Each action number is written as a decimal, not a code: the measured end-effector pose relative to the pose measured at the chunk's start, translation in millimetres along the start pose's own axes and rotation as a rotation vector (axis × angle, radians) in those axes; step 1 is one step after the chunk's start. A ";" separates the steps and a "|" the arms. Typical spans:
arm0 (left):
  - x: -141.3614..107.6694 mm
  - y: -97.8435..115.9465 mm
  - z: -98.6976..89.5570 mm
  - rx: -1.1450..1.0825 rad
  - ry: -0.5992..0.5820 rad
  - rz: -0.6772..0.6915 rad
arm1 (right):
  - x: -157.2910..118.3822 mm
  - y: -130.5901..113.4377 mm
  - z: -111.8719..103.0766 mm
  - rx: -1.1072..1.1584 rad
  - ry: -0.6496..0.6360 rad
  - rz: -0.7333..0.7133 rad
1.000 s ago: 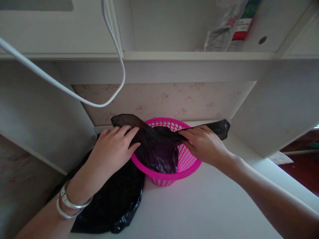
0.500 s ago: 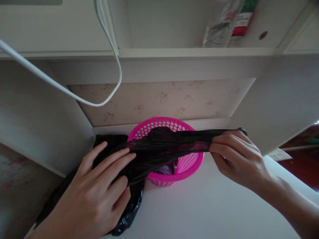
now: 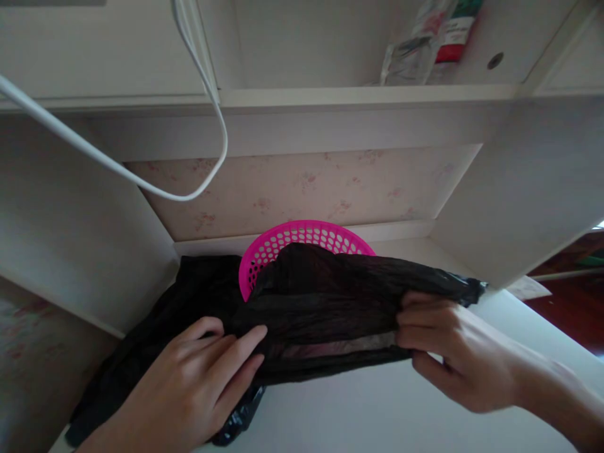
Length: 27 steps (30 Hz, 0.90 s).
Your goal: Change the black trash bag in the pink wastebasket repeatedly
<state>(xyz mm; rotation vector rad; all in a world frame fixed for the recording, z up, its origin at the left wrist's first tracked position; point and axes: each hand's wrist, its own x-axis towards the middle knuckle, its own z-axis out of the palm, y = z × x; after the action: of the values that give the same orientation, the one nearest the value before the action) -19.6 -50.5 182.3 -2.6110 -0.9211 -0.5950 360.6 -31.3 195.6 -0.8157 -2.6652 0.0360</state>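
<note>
Seen at upper left: a white cable (image 3: 189, 197), hanging in a loop before a pale cabinet (image 3: 117, 69). Below, on the white table (image 3: 358, 418): a dark plastic heap (image 3: 146, 343), spread out with no clear border on its right side. Over it: the left hand (image 3: 193, 371), with fingers loosely bent and two laid along the near end of a black plastic bag (image 3: 325, 308); cannot tell a real pinch from mere contact, with the undersides hidden. In the middle: the bag itself, drawn out between both hands, across the front of a pink basket (image 3: 306, 224), with only far rim and perforated wall in view behind. Farther right: the right hand (image 3: 457, 349), with fingers and thumb curled tightly on the bag's edge, and a short end of plastic beyond the knuckles. In hand, to judge by the spread: stretching out the bag and sorting its folds. Needed for the next move, probably: a firm right-hand hold, a surer left-hand pinch, and gentle parting of the layers without tearing
</note>
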 end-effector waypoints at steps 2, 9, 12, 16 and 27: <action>-1.8 -0.6 10.6 0.041 -0.033 -0.046 | -0.8 5.9 10.9 -0.050 -0.071 0.071; -20.5 -13.8 45.3 0.002 -0.129 -0.508 | -3.6 40.0 53.1 -0.258 -0.137 0.274; -25.7 -21.2 58.2 -0.417 -0.185 -0.814 | -5.2 49.9 61.2 -0.176 -0.113 0.430; -32.0 -28.2 66.3 -0.866 -0.233 -0.969 | -12.9 57.0 55.1 0.229 -0.065 0.583; -27.3 -36.8 61.1 -0.438 0.097 -0.735 | -14.4 40.2 66.3 0.850 0.879 1.055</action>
<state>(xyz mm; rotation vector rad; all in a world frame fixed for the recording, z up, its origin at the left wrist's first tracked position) -45.8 -11.9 121.8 -2.4941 -1.9149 -1.2018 370.9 -0.4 123.7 -1.3507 -1.0231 0.7821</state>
